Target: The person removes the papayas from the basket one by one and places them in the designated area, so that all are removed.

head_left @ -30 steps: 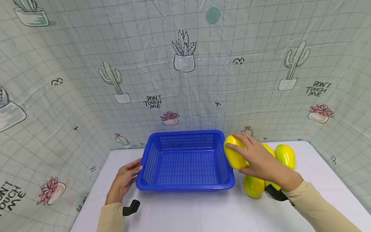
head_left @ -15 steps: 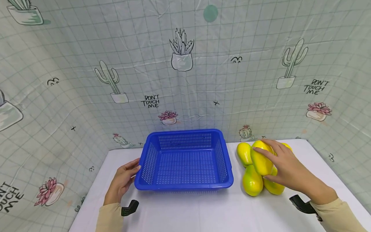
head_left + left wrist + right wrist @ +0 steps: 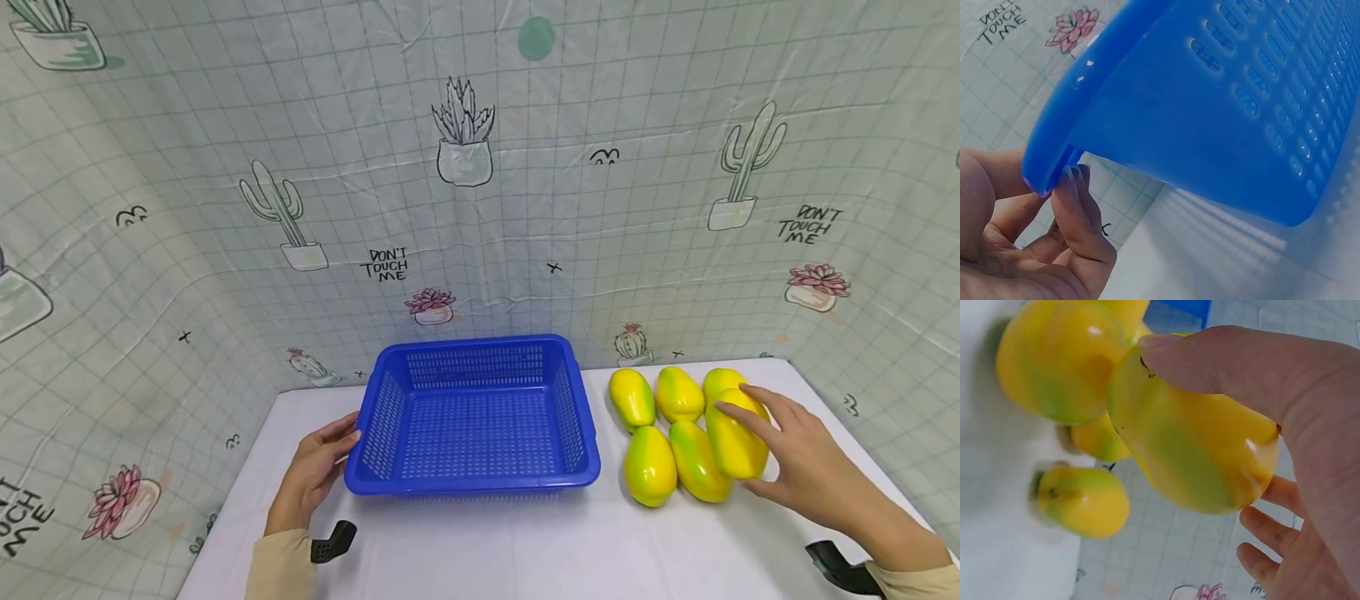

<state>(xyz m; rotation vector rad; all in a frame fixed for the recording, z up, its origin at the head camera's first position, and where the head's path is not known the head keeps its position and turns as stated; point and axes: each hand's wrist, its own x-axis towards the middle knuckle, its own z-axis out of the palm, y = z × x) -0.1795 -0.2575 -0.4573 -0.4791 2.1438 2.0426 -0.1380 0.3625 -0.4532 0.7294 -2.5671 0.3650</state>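
In the head view, my left hand holds the left rim of a blue perforated plastic basket. The left wrist view shows the thumb and fingers pinching the rim of the basket from both sides. My right hand grips a yellow-green mango at the right end of a group of mangoes. Seen from the right wrist, the thumb lies across the top of the held mango and the fingers are behind it. Several other mangoes lie in two rows just left of it.
The white-covered table extends in front of the basket. A pale cloth backdrop with grid lines and cactus prints rises behind and at both sides. The basket's inside shows bare mesh.
My right hand has carried the mango rightward from beside the basket's right rim to the right end of the mango group. My left hand stays at the basket's rim.
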